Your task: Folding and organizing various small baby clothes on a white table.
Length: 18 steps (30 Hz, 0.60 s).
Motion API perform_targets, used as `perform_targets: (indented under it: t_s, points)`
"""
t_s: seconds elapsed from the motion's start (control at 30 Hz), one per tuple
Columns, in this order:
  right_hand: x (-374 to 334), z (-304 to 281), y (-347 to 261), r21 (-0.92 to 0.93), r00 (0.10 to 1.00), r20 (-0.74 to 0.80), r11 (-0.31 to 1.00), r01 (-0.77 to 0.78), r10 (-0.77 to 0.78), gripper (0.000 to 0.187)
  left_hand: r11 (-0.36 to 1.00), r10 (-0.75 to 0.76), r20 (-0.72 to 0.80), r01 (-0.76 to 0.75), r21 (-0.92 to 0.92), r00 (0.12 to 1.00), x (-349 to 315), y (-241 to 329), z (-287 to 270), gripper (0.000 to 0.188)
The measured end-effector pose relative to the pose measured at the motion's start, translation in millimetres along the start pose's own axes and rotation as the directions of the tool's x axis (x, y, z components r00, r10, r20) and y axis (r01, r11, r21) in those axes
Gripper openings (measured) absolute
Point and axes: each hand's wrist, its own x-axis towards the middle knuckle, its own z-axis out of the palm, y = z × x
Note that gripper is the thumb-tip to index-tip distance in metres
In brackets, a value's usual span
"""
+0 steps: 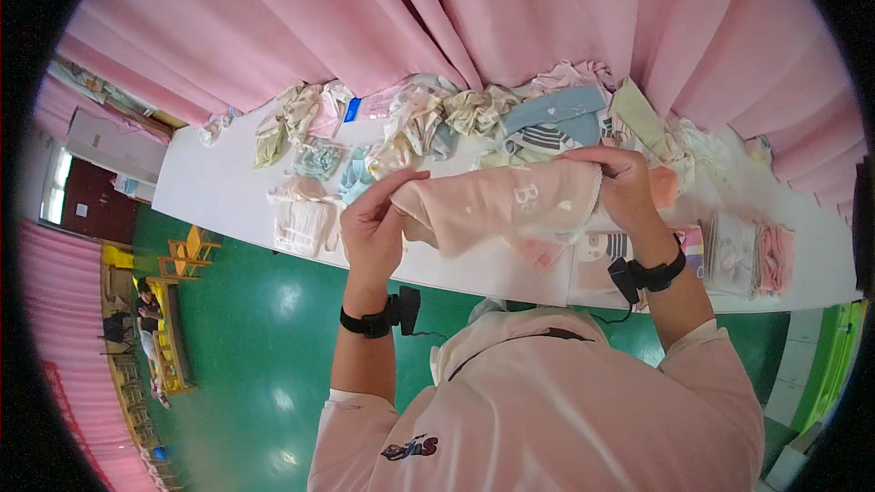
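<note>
Between my two hands a peach-pink cloth [483, 205] is stretched out above the table's near edge. It has pale lettering and a fine scalloped edge on its right end; whether it is a towel or a garment I cannot tell. My left hand [372, 223] is closed on its left end, thumb and fingers pinching the upper corner. Its upper right corner is pinched in my right hand [620, 184]. Below it, a pink corner of another cloth [540, 253] shows. A folded white cloth bundle [303, 223] lies beside my left hand.
The white table [228, 178] carries crumpled baby clothes [410, 128], a blue-grey garment [558, 114], a light green cloth [641, 117] and folded stacks in clear bags [736, 253]. Pink curtains [273, 18] hang behind. Far left, a person [148, 314] is near yellow furniture and a wooden chair [190, 251].
</note>
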Motion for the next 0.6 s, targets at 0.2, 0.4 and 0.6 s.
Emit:
perform_targets:
  t_s: [0.2, 0.4, 0.6]
  points:
    - [-9, -29, -42, -0.181, 0.951, 0.0, 0.935, 0.304, -0.309, 0.016, 0.965, 0.057, 0.132, -0.089, 0.248, 0.99, -9, 39, -6, 0.026]
    - [-15, -46, -53, -0.212, 0.992, -0.062, 0.972, 0.096, -0.112, 0.019, 0.934, 0.146, 0.352, -0.246, 0.258, 0.924, -3, 53, -7, 0.015]
    - [-15, -65, -60, -0.005, 0.978, 0.103, 0.984, 0.181, -0.179, 0.027, 0.995, 0.08, 0.235, -0.063, -0.082, 0.969, 10, 22, -3, 0.023]
